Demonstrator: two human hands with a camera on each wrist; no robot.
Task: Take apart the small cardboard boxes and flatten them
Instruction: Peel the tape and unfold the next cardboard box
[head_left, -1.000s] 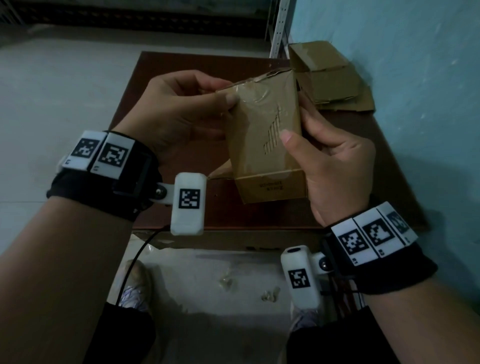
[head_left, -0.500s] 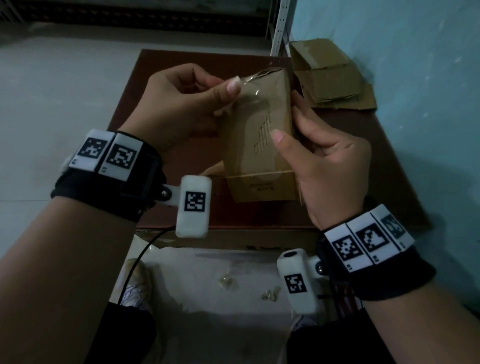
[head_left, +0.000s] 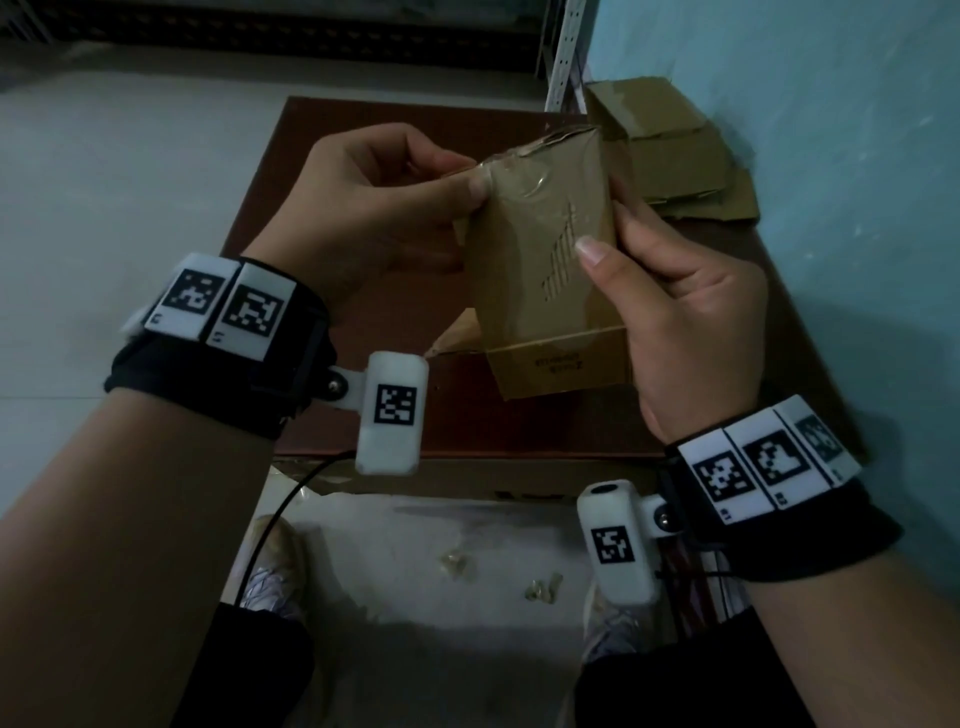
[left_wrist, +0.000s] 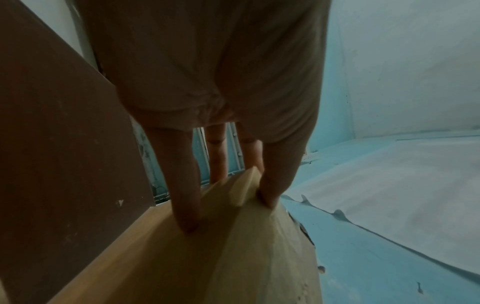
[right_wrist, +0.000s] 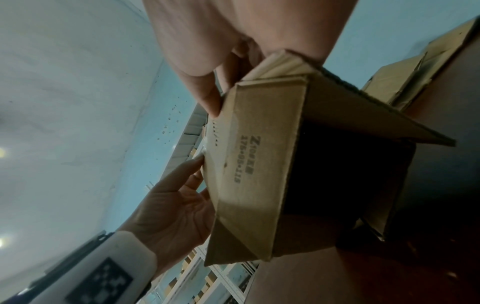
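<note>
Head view: small cardboard box (head_left: 550, 260) held upright above a brown table (head_left: 363, 436), long axis running from near-low to far-high, taped end far and uppermost, opened end nearest. Left hand (head_left: 374, 208) on the left side, thumb and fingers pinching the taped upper left corner; right hand (head_left: 685, 317) on the right side, thumb across the front panel, fingers wrapped behind. Left wrist view: fingers (left_wrist: 182, 185) curled onto a raised cardboard edge. Right wrist view: near end open, flaps splayed, dark hollow inside. Flattened cardboard (head_left: 675, 161) stacked at the far right corner against a blue wall (head_left: 831, 156). Probable next step: peeling the tape at the far end, nearer the left hand, box steadied from the right.
</note>
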